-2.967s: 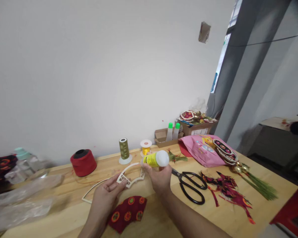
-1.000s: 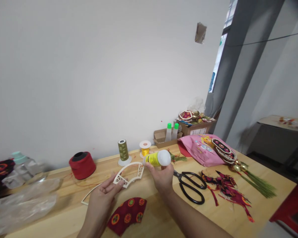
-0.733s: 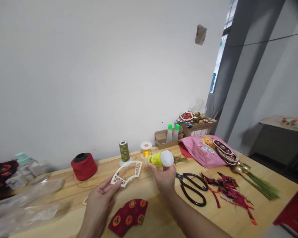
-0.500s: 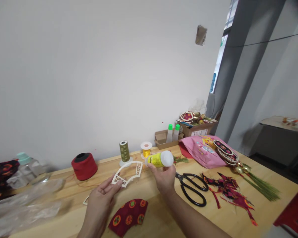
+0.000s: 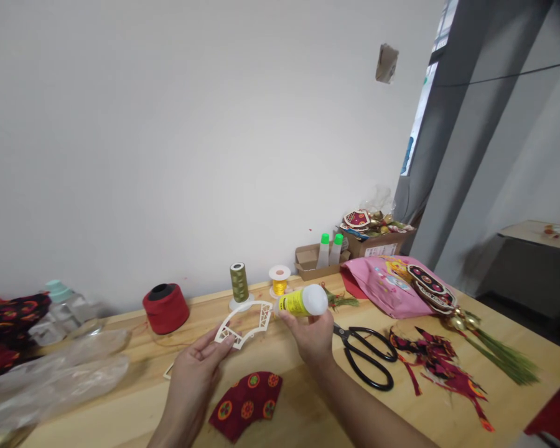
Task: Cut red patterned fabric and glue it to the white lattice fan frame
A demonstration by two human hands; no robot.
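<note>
My left hand (image 5: 200, 364) pinches the lower left end of a pale fan-shaped frame (image 5: 264, 316) with lattice cut-outs, held above the table. In my right hand (image 5: 313, 336) is a glue bottle (image 5: 295, 303) with a yellow label, tipped on its side. Its narrow end points left, close to the right end of the frame; whether it touches, I cannot tell. Below both hands a dark red fan-shaped piece of patterned fabric (image 5: 247, 409) lies flat on the table. Black-handled scissors (image 5: 366, 354) lie beside my right wrist, their blades partly hidden by the hand.
At the back stand a red thread cone (image 5: 166, 309), a green thread spool (image 5: 239, 283), a yellow thread spool (image 5: 279, 283) and a carton with green-capped bottles (image 5: 308, 264). To the right are a pink bag (image 5: 378, 286) and fabric scraps (image 5: 438, 361). Plastic bags (image 5: 74, 373) lie left.
The whole scene has shifted slightly to the right in view. Both hands keep their hold on the frame and the glue bottle, with little visible movement between them.
</note>
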